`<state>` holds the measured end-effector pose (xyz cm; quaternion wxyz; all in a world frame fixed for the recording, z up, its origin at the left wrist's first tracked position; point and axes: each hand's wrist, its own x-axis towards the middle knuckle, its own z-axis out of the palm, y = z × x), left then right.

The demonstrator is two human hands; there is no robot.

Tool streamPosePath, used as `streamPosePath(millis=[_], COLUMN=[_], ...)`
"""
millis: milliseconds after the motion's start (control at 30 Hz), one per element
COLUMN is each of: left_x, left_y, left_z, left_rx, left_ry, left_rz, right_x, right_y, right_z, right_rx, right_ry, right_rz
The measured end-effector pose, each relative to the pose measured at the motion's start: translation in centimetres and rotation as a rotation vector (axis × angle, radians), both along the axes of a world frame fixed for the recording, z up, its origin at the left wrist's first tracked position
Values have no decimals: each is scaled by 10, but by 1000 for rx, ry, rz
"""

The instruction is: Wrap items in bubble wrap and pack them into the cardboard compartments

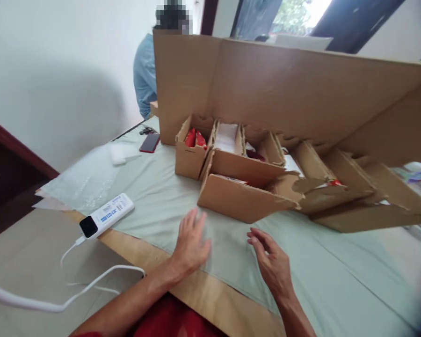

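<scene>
My left hand (191, 245) hovers over the green cloth (228, 262) near the table's front edge, fingers spread and holding nothing. To its right, my right hand (273, 264) has loosely bent fingers with a gap to the thumb; nothing shows in it. Both hands are just in front of a long open cardboard box (243, 206), apart from it. A flat item (231, 178) partly shows inside that box. Behind it stands a row of narrow cardboard boxes; the leftmost box (188, 161) contains red packets (200, 139).
A tall cardboard panel (284, 89) rises behind the boxes. At left lie a white power bank (114, 215) with a cable (101, 281), a phone (149, 143), keys (148, 130) and clear bubble wrap (80, 180). A person in a blue shirt (143, 75) is beyond the panel.
</scene>
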<state>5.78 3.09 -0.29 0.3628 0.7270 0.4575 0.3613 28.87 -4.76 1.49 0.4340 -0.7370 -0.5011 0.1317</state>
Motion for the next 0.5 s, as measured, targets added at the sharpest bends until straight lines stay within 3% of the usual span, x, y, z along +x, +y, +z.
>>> streamPosePath(millis=[133, 267, 400, 500], left_x=[-9, -9, -7, -4], left_y=[-20, -19, -19, -17], left_z=[-13, -23, -29, -33], left_rx=[73, 89, 117, 131], left_ry=[232, 212, 226, 243], left_rz=[-179, -260, -283, -293], right_x=[-73, -147, -220, -274], right_y=[55, 157, 262, 310], right_z=[40, 59, 60, 56], right_rx=[72, 110, -43, -78], right_ry=[-106, -318, -547, -650], right_rz=[404, 724, 839, 917])
